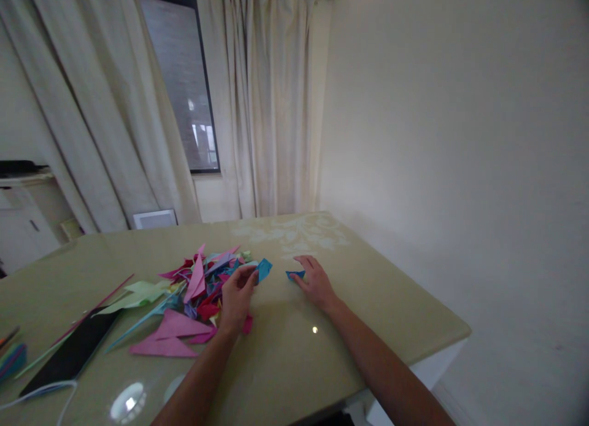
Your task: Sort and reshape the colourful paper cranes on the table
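Note:
My left hand (pixel 238 297) pinches a light-blue piece of folded paper (pixel 264 270) between thumb and fingertips, above the right side of a pile of paper. To its right, a darker blue folded paper triangle (pixel 294 274) is at the thumb of my right hand (pixel 317 282), held low over the tabletop; the index finger stretches out above it. A gap separates the two blue pieces. The pile of folded papers (pixel 197 282) in pink, red, purple, blue and green lies beside my left hand. Larger pink folded pieces (pixel 170 337) lie at its near edge.
The pale green glossy table (pixel 285 358) has its right edge near the wall. At left lie a black flat object (pixel 71 352), long thin strips, pale green paper (pixel 142 294) and a white cable (pixel 64 386). Curtains (pixel 276 107) and a window (pixel 181 82) stand behind.

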Motion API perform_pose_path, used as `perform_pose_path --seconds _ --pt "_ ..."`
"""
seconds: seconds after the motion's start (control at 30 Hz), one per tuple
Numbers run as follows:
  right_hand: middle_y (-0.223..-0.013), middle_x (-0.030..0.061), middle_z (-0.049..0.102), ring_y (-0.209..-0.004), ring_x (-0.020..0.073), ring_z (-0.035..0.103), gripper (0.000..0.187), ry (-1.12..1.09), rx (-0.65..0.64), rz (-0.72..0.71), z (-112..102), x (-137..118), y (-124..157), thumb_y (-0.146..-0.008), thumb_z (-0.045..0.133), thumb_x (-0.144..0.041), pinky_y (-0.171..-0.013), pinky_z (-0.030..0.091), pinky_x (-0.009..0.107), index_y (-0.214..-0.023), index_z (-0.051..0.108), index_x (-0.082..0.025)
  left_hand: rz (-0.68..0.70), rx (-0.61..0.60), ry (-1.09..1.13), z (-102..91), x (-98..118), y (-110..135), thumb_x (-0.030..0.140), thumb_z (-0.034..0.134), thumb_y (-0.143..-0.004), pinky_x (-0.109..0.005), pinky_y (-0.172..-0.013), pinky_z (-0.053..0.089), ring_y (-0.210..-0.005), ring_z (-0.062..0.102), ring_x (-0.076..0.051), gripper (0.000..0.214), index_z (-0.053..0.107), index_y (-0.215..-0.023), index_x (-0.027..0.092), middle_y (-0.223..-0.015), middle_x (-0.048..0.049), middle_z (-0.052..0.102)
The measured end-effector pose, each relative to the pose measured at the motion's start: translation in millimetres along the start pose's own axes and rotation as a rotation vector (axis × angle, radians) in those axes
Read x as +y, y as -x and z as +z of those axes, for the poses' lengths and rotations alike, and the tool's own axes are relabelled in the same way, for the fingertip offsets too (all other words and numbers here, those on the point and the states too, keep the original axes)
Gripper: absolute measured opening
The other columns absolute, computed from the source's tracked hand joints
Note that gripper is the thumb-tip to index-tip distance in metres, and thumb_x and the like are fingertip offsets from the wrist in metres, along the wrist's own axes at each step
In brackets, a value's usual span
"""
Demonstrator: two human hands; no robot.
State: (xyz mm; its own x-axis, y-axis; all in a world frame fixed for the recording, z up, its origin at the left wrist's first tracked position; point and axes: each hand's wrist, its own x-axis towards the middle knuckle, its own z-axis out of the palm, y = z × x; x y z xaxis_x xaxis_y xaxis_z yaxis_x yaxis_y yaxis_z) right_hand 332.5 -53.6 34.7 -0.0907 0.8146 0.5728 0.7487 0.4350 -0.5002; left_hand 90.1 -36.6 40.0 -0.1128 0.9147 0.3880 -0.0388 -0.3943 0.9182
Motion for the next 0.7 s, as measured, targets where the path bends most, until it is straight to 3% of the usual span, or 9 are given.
perform_pose_path --seconds 0.07,0.17,0.27,0.43,0.53,0.63,0.7 --pt "-0.144 0.0141 0.060 -0.135 0.0295 0.055 0.049 -0.006 0.019 -0.147 2 -13 3 -0.099 0.067 -0.037 -0.116 0.043 0.049 -0.146 0.057 -0.027 -0.046 -0.022 0.047 5.1 3 5 0.058 0.081 -0.074 -0.032 -0.067 0.062 -0.072 0.075 -0.021 0.048 0.075 -0.096 0.015 -0.085 -0.0068 0.080" --pt "-0.140 0.0125 0.064 -0.130 0.0286 0.059 0.037 0.001 -0.044 -0.300 7 -30 8 -0.104 0.061 -0.038 -0.112 0.045 0.048 -0.140 0.063 -0.031 -0.082 -0.071 0.080 12.7 6 13 0.056 0.082 -0.075 -0.030 -0.061 0.060 -0.066 0.072 -0.019 0.044 0.076 -0.089 0.015 -0.077 -0.0051 0.077" --pt "-0.129 0.0122 0.069 -0.121 0.0275 0.063 0.027 0.012 -0.080 -0.316 9 -37 11 -0.108 0.053 -0.036 -0.108 0.046 0.047 -0.128 0.071 -0.031 -0.081 -0.127 0.069 17.8 8 18 0.055 0.082 -0.077 -0.026 -0.057 0.057 -0.063 0.069 -0.017 0.042 0.077 -0.085 0.014 -0.072 -0.0038 0.075" --pt "-0.116 0.0138 0.073 -0.110 0.0283 0.066 0.028 -0.010 -0.075 -0.278 3 -34 11 -0.108 0.049 -0.036 -0.102 0.048 0.049 -0.117 0.075 -0.028 -0.086 -0.230 -0.005 17.6 11 18 0.061 0.071 -0.084 -0.028 -0.057 0.054 -0.061 0.069 -0.018 0.046 0.075 -0.086 0.015 -0.070 -0.0044 0.074" --pt "-0.111 0.0140 0.074 -0.107 0.0293 0.065 0.028 -0.011 0.004 -0.212 2 -27 9 -0.107 0.049 -0.037 -0.101 0.049 0.050 -0.115 0.074 -0.026 0.054 -0.204 -0.267 8.9 10 14 0.051 0.057 -0.096 -0.033 -0.068 0.057 -0.075 0.073 -0.022 0.037 0.076 -0.095 0.018 -0.085 -0.0078 0.079" --pt "-0.108 0.0133 0.074 -0.106 0.0294 0.066 0.025 -0.034 0.116 -0.078 0 -13 -1 -0.104 0.053 -0.036 -0.102 0.050 0.049 -0.113 0.073 -0.025 0.254 -0.179 -0.765 -3.6 7 11 0.032 0.053 -0.099 -0.044 -0.096 0.054 -0.106 0.071 -0.028 0.026 0.076 -0.106 0.022 -0.109 -0.0107 0.080" --pt "-0.109 0.0120 0.074 -0.105 0.0275 0.067 0.024 -0.038 0.149 0.036 -2 -1 -14 -0.101 0.054 -0.034 -0.101 0.052 0.045 -0.113 0.073 -0.024 0.301 -0.209 -1.056 -9.6 5 11 0.024 0.055 -0.097 -0.051 -0.107 0.045 -0.124 0.064 -0.032 0.027 0.074 -0.116 0.023 -0.127 -0.0122 0.075"
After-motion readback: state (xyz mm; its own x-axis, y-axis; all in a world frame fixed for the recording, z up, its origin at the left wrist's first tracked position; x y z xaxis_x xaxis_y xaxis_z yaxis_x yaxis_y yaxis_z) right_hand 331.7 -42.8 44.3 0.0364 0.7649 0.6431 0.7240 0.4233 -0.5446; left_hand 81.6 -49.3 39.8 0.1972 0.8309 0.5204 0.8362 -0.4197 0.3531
